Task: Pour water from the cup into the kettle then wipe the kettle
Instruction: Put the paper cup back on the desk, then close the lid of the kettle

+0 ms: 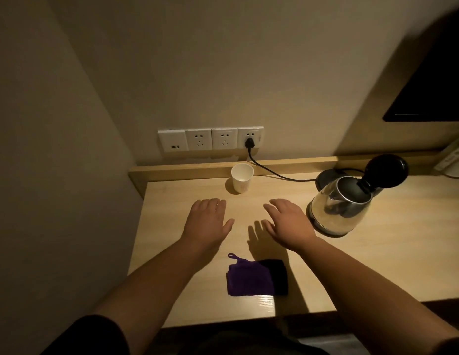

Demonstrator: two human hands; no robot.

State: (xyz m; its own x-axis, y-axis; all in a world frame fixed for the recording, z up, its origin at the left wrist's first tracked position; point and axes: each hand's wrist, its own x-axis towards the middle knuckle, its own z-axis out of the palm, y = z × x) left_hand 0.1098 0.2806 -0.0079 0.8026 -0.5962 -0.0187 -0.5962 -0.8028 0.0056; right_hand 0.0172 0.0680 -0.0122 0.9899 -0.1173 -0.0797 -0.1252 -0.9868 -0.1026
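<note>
A white paper cup (241,181) stands upright near the back edge of the wooden desk (392,257). To the right sits a steel kettle (338,208) with its black lid (387,170) flipped up and the mouth showing. A folded purple cloth (249,279) lies near the front edge, its right part in shadow. My left hand (206,221) rests flat, palm down, just in front of the cup. Palm down as well, my right hand (287,221) hovers just left of the kettle. Both hands hold nothing.
A black cord (274,172) runs from a plug in the wall sockets (210,139) to the kettle base (326,176) behind the kettle. A raised wooden ledge (187,171) lines the desk's back. A wall closes the left side. A dark screen (433,98) hangs upper right.
</note>
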